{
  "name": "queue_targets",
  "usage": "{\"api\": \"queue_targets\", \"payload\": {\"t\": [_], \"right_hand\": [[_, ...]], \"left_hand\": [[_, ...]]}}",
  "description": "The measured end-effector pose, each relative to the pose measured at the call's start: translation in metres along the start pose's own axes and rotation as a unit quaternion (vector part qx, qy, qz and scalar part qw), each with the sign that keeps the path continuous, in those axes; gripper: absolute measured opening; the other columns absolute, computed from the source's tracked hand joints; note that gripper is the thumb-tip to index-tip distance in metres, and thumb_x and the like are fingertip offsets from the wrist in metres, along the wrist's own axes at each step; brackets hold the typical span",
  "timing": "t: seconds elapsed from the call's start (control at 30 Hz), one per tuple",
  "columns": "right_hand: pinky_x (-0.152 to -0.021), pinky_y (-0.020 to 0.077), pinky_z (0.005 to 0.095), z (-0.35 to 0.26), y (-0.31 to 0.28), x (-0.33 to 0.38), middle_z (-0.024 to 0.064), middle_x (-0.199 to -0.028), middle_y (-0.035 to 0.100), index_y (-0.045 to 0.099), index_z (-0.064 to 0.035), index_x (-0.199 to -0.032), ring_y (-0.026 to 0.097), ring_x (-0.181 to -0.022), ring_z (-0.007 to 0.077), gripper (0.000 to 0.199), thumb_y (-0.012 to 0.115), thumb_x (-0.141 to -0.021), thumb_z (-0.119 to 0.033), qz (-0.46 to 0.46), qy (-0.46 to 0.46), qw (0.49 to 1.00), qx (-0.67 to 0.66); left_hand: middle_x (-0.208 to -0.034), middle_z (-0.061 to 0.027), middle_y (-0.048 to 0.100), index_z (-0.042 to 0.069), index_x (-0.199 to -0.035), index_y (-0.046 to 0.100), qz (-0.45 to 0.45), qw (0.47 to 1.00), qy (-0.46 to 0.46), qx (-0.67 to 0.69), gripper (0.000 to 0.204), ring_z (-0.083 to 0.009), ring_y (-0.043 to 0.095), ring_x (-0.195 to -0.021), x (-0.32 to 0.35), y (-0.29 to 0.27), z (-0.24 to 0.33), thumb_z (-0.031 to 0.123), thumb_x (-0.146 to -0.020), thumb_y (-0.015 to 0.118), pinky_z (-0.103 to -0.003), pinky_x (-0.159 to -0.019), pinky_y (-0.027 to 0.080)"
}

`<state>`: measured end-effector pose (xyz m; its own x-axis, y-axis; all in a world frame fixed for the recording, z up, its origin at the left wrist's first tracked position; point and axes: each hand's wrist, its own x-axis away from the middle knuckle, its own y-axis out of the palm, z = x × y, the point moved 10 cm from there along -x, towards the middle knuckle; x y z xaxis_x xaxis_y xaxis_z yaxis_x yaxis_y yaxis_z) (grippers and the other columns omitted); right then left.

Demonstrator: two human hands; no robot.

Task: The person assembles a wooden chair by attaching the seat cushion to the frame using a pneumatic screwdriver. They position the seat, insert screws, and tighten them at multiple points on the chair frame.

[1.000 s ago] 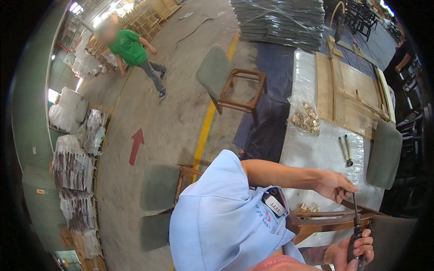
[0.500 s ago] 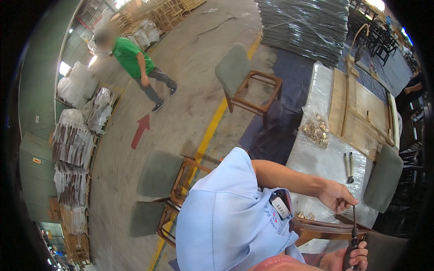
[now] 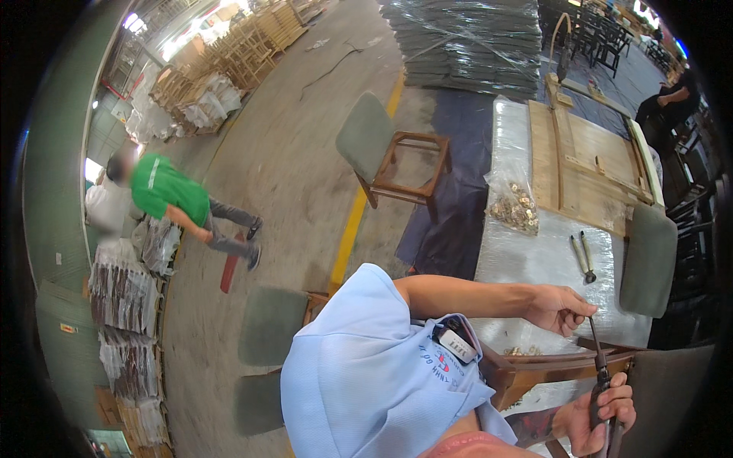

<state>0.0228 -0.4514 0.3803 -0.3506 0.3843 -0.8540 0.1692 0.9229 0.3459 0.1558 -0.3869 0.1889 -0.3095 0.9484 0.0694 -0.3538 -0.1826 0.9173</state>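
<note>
My right hand grips a screwdriver with a black body and a long thin shaft pointing up toward my left hand. Thumb and fingers of my left hand are pinched together at the shaft's tip; anything small between them is too hard to make out. Beneath the shaft lies a brown wooden chair frame, with a dark grey padded panel beside it. Pliers-like cutters with pale handles rest on the plastic-wrapped table, beyond my left hand. Small brass-coloured parts lie partly hidden behind the chair frame.
A clear bag of metal parts and a wooden jig board occupy the table. Another grey chair back stands at its right. A grey chair stands on the floor. A person in green walks at the left.
My view has shifted, and both hands keep the same hold around the screwdriver and its tip. The person in green has moved left and lower in the picture.
</note>
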Motion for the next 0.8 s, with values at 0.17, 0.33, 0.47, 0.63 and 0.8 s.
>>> {"api": "queue_targets", "payload": {"t": [0.17,0.33,0.47,0.63,0.8], "right_hand": [[-0.076,0.0286,0.0427,0.006,-0.023,0.006,-0.0011,-0.069,0.037,0.056,-0.003,-0.104,0.039,-0.07,0.0158,0.043,0.053,-0.067,-0.025,0.013,0.048,0.998,0.024],[-0.075,0.0285,0.0415,0.003,-0.027,0.009,-0.0014,-0.068,0.037,0.057,-0.0029,-0.104,0.04,-0.07,0.0152,0.043,0.053,-0.067,-0.024,-0.003,0.05,0.998,0.039],[-0.074,0.0291,0.0411,0.001,-0.021,0.006,-0.0015,-0.068,0.038,0.056,-0.003,-0.102,0.041,-0.07,0.0152,0.04,0.053,-0.067,-0.022,-0.001,0.041,0.998,0.036],[-0.073,0.0346,0.0375,0.008,-0.009,0.003,-0.0042,-0.066,0.041,0.053,-0.0134,-0.101,0.044,-0.065,0.0128,0.025,0.057,-0.08,-0.027,-0.044,0.081,0.993,0.069],[-0.071,0.0384,0.037,0.007,-0.012,0.003,-0.0048,-0.062,0.043,0.054,-0.0102,-0.097,0.048,-0.06,0.0122,0.029,0.062,-0.075,-0.028,-0.023,0.067,0.995,0.071]], "left_hand": [[-0.07,0.0025,0.052,0.01,-0.079,0.056,0.007,1.0,-0.001,0.006,0.025,-0.0079,0.042,-0.061,0.001,0.001,0.0,0.026,-0.095,0.069,-0.026,-0.057,0.035],[-0.069,0.0023,0.053,0.011,-0.079,0.056,-0.004,1.0,-0.01,0.014,0.025,-0.0079,0.043,-0.062,0.0,0.005,-0.001,0.025,-0.095,0.069,-0.025,-0.057,0.035],[-0.07,0.0025,0.054,0.011,-0.08,0.057,-0.005,1.0,-0.013,0.018,0.024,-0.0073,0.042,-0.061,-0.003,0.003,-0.003,0.025,-0.095,0.068,-0.024,-0.057,0.034],[-0.07,0.0029,0.054,0.011,-0.082,0.059,-0.002,0.999,-0.021,0.024,0.021,-0.0063,0.041,-0.059,-0.002,-0.002,-0.003,0.024,-0.096,0.067,-0.024,-0.057,0.034],[-0.069,0.003,0.053,0.012,-0.084,0.06,0.008,0.999,-0.033,0.011,0.02,-0.0065,0.041,-0.06,-0.004,-0.009,-0.004,0.025,-0.097,0.065,-0.024,-0.057,0.034]]}}
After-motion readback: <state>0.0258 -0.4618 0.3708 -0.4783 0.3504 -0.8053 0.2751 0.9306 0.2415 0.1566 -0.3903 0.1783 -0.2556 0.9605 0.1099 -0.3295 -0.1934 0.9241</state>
